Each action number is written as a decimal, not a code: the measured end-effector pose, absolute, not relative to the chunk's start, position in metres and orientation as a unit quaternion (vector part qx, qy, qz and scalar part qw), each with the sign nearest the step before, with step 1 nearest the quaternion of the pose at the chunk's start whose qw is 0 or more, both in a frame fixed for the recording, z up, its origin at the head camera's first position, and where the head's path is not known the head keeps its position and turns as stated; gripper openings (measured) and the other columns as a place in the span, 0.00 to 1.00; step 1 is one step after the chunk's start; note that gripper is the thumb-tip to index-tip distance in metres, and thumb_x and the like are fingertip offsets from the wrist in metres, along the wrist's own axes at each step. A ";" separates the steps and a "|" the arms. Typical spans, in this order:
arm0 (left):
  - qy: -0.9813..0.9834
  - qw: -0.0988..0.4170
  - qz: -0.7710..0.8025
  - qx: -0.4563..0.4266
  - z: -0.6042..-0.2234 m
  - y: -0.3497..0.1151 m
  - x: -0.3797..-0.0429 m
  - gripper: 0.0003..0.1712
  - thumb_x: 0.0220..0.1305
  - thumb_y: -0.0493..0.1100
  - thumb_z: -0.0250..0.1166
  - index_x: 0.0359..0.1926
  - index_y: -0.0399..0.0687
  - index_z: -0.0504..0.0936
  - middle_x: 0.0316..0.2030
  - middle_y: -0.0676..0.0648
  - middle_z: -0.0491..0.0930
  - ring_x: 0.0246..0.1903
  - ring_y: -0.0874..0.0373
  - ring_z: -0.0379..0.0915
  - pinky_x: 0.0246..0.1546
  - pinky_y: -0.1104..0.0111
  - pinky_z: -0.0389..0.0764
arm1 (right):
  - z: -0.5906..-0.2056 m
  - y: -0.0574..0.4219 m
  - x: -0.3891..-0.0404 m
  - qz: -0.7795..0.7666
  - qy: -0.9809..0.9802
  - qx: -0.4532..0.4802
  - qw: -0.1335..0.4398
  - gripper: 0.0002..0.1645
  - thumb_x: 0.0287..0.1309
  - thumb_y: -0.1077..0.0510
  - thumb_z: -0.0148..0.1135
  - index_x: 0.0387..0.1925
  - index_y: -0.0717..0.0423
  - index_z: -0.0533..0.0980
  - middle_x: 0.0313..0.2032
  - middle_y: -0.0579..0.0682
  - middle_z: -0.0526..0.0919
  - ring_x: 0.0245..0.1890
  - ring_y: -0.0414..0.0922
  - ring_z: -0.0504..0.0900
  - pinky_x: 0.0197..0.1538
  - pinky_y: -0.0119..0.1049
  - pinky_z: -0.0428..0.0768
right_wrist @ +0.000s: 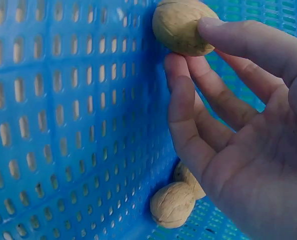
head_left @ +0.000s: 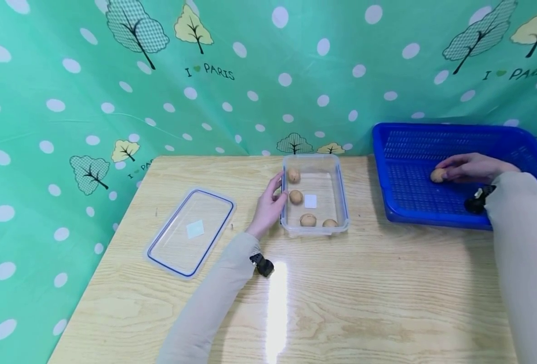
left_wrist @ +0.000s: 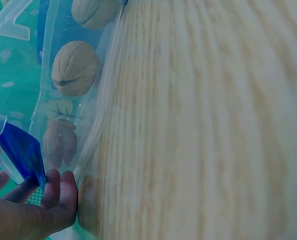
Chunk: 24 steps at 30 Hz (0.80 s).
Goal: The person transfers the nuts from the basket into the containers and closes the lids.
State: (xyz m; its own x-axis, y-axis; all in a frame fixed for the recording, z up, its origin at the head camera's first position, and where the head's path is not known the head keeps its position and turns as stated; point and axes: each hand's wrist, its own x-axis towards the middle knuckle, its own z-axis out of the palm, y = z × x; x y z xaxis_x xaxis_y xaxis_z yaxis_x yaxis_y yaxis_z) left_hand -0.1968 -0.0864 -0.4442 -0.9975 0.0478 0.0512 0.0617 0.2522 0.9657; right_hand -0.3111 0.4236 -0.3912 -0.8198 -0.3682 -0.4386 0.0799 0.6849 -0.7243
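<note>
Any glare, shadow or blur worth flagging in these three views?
Head view: a bright glare strip on the table beside the left sleeve, soft shadow along the right sleeve; left wrist view: muted colours, wood grain blurry; right wrist view: bluish cast, the pinched walnut readable.

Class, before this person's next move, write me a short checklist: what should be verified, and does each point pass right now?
1. Walnut held by the right hand: ok, pinched between thumb and fingers.
2. Held walnut out of the blue basket: not ok, it is inside.
3. Clear plastic container uncovered: ok, the lid lies apart on the table.
4. Space in the container: ok, four walnuts leave bare floor.
5. Container braced firmly by the left hand: cannot tell; the hand is at its left side.
</note>
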 end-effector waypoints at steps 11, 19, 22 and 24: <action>-0.791 0.005 -0.611 -0.031 -0.443 -0.085 -0.196 0.33 0.70 0.37 0.54 0.73 0.57 0.59 0.66 0.40 0.66 0.42 0.46 0.77 0.42 0.61 0.81 | -0.389 0.421 -0.308 -0.394 0.879 -0.064 0.262 0.19 0.66 0.54 0.59 0.54 0.60 0.74 0.42 0.42 0.78 0.40 0.35 0.78 0.44 0.36 0.80; -0.788 -0.002 -0.615 -0.031 -0.444 -0.085 -0.196 0.33 0.70 0.37 0.53 0.73 0.59 0.59 0.67 0.42 0.65 0.43 0.45 0.77 0.43 0.58 0.81 | -0.377 0.414 -0.303 -0.437 0.862 -0.070 0.246 0.11 0.68 0.54 0.56 0.51 0.46 0.74 0.42 0.39 0.79 0.43 0.38 0.78 0.45 0.36 0.80; -0.786 -0.008 -0.617 -0.028 -0.443 -0.085 -0.196 0.33 0.71 0.38 0.52 0.73 0.61 0.58 0.68 0.41 0.63 0.45 0.45 0.77 0.43 0.57 0.81 | -0.372 0.410 -0.301 -0.438 0.863 -0.073 0.239 0.14 0.69 0.55 0.56 0.54 0.50 0.73 0.42 0.39 0.79 0.44 0.38 0.78 0.45 0.35 0.80; -0.785 -0.009 -0.618 -0.025 -0.443 -0.085 -0.196 0.33 0.71 0.38 0.52 0.73 0.61 0.58 0.68 0.41 0.63 0.45 0.45 0.77 0.43 0.58 0.81 | -0.368 0.406 -0.299 -0.439 0.864 -0.073 0.237 0.16 0.69 0.54 0.56 0.56 0.52 0.72 0.43 0.37 0.79 0.45 0.36 0.77 0.46 0.34 0.79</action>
State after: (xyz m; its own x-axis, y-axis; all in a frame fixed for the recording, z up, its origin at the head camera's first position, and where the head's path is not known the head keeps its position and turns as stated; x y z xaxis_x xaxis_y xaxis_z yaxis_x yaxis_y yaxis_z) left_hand -0.1956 -0.0854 -0.4435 -0.9985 0.0515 0.0165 0.0281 0.2339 0.9718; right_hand -0.2989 0.4059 -0.3680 -0.8773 -0.3343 -0.3445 0.0813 0.6039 -0.7929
